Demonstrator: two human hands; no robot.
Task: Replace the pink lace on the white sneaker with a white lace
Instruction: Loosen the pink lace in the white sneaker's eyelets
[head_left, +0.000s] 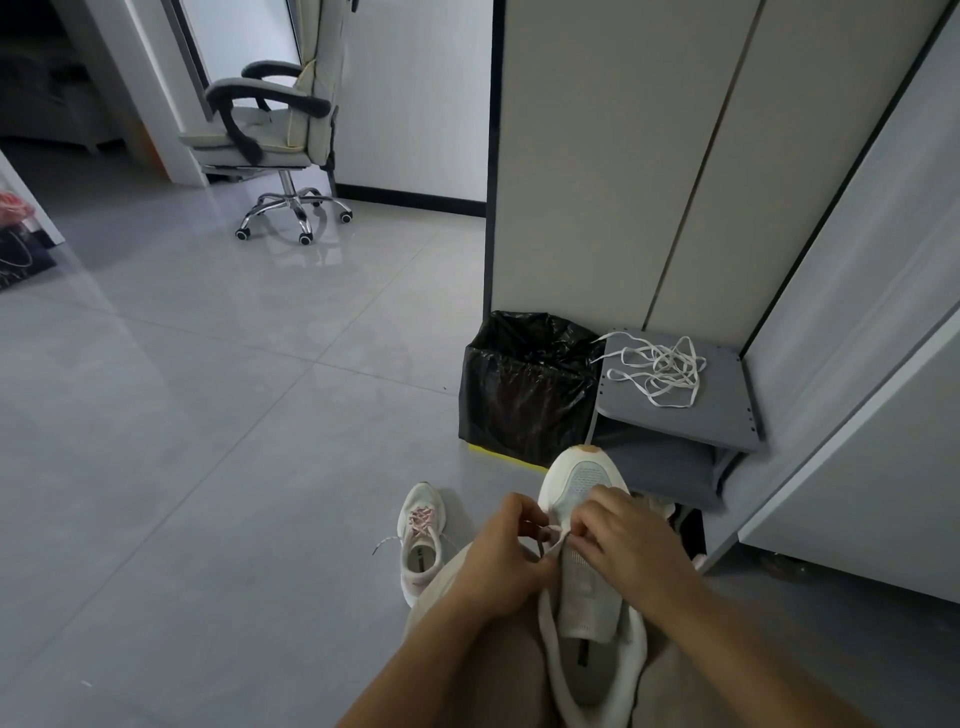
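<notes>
Resting heel-first on the person's lap with its toe pointing away, the white sneaker (584, 525) sits where both hands can reach the lowest eyelets. The left hand (506, 558) pinches a pale strand, probably the last of the pink lace (551, 535), between thumb and fingertips, seemingly to draw it out sideways. The right hand (626, 543) curls down over the eyelet row; I cannot tell whether it pinches the lace or only steadies the upper, since its fingers hide the holes. The white lace (660, 371) lies tangled on a grey shelf (727, 410) ahead, within reach. A second sneaker (421, 540), pink-laced, lies on the floor, partly cut off by the knee.
</notes>
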